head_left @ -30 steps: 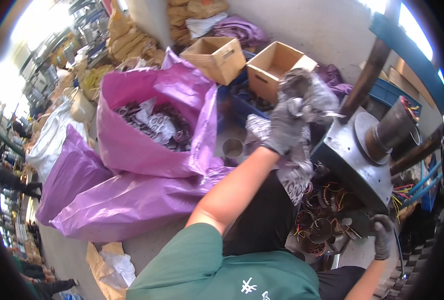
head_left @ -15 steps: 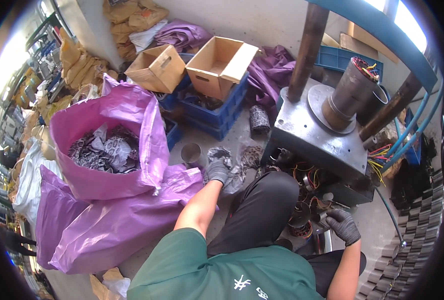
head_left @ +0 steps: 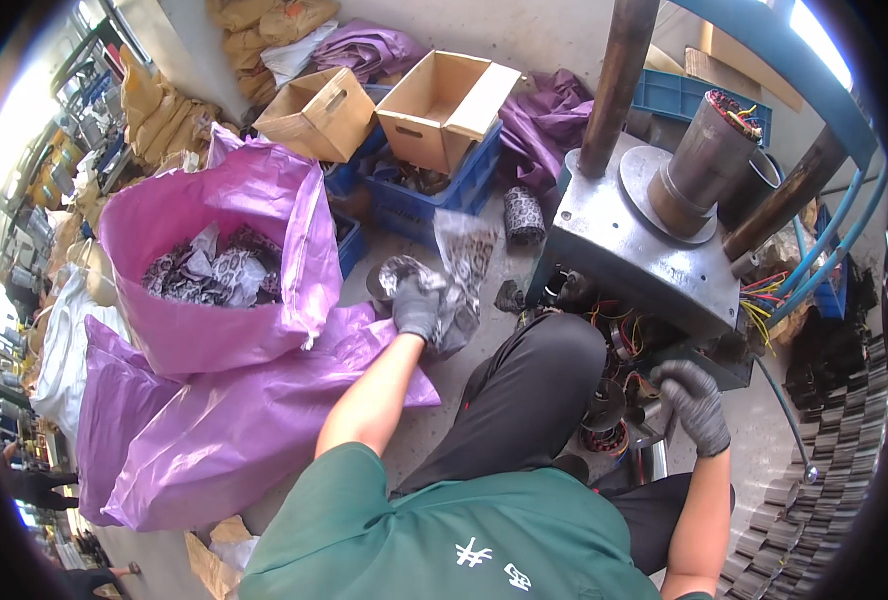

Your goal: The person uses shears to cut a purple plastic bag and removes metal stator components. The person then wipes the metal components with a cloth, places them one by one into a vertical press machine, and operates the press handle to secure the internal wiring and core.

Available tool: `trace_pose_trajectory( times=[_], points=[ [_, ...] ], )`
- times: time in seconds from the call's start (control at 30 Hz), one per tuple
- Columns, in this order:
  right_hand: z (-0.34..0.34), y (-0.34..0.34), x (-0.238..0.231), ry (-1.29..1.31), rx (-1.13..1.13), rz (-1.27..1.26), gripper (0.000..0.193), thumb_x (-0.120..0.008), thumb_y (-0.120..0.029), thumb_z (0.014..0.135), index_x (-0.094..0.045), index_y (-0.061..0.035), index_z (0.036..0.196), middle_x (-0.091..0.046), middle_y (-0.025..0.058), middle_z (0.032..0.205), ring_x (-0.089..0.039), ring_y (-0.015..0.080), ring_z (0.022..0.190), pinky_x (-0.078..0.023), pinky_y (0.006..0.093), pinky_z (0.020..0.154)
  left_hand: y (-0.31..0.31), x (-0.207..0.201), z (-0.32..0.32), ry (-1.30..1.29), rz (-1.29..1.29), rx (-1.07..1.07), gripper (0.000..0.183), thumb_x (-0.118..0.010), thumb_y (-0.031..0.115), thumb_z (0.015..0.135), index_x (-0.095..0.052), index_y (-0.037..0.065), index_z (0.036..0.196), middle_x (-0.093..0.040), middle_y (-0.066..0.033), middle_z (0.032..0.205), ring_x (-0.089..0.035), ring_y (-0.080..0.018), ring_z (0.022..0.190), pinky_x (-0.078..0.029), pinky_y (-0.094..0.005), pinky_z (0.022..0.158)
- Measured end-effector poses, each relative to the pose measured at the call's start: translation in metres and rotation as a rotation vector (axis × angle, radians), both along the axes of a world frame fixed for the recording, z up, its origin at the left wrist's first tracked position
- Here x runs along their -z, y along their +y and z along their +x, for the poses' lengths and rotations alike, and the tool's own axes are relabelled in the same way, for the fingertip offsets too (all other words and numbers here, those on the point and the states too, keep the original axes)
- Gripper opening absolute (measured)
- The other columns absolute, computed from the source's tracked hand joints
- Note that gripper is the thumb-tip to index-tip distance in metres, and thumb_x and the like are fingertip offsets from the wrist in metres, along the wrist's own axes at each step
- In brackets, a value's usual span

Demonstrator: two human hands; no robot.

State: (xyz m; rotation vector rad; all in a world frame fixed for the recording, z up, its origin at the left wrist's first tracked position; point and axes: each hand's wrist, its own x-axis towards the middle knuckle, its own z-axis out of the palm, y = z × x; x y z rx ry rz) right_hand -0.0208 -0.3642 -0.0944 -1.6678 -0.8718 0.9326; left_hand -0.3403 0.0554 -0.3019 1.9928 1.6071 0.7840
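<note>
While left fingers (head_left: 413,294) clutch spotted wrap (head_left: 465,258); it looks grey-black, crumpled; right fingers (head_left: 676,374) curled, cannot tell if holding

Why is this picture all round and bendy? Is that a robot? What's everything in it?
No robot here: it's a person wearing a camera on their head. It looks down through a very wide lens, so straight edges bend.

Both hands wear dark grey gloves. The left hand holds some crumpled patterned plastic. The right hand has its fingers bent, and I can't tell whether it holds anything. Near it lie round metal parts with coloured wires.

On the right, a big metal machine with thick posts carries an upright metal cylinder. On the left, an open purple sack stands on the floor with more crumpled patterned stuff inside. Further back, an open box sits on a blue crate.
</note>
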Motion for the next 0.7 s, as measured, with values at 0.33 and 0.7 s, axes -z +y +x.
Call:
trace_pose_trajectory(
  times=[0.33, 0.7],
  points=[
    [-0.135, 0.216, -0.089, 0.281, -0.280, 0.259, 0.078, -0.068, -0.040, 0.100, -0.033, -0.0049, 0.161, -0.053, 0.0161, 0.147, -0.063, 0.0230, 0.117, -0.051, 0.0357, 0.100, 0.030, -0.158, 0.025, -0.596, 0.407, 0.407, 0.011, -0.060, 0.014, 0.096, -0.062, 0.011, 0.085, -0.059, -0.0069, 0.080, -0.058, -0.0246, 0.071, -0.051, -0.0404, 0.070],
    [-0.155, 0.342, 0.057, 0.948, -0.223, 0.223, 0.045, -0.063, -0.039, 0.100, -0.066, -0.0040, 0.128, -0.071, 0.0117, 0.120, -0.067, 0.0251, 0.111, -0.053, 0.0390, 0.101, -0.076, -0.187, 0.018, -0.866, -0.097, 0.386, 0.033, -0.071, 0.012, 0.090, -0.053, 0.009, 0.117, -0.062, -0.0070, 0.100, -0.063, -0.0264, 0.092, -0.053, -0.0399, 0.085]
  ],
)
